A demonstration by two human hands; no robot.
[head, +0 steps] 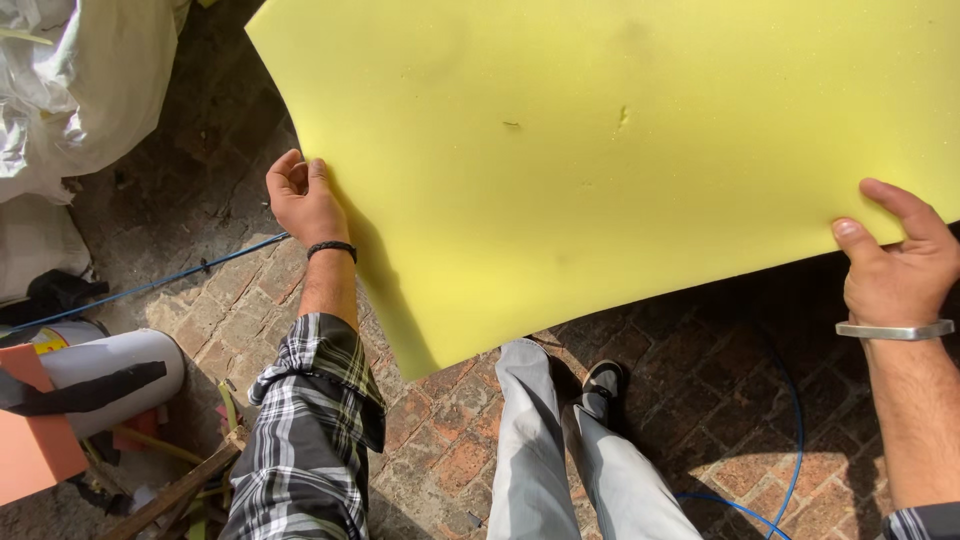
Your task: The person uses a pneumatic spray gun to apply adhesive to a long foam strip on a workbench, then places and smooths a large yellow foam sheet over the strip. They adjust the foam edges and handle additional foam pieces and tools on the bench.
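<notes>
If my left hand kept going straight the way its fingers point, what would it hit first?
The left hand points up and away along the edge of the large yellow foam sheet it grips; beyond lies only brick paving, though depth is unclear.

The left hand (303,197) is raised in front of the body with the forearm reaching up and away, its sleeve pushed back to the elbow and a dark band at the wrist; the fingers curl inward in a closed grip, knuckles turned toward the camera. The right hand (897,262) comes in from the lower right, forearm bare, a metal bangle on the wrist, thumb pressed flat on top and fingers spread in a pinching grip.
</notes>
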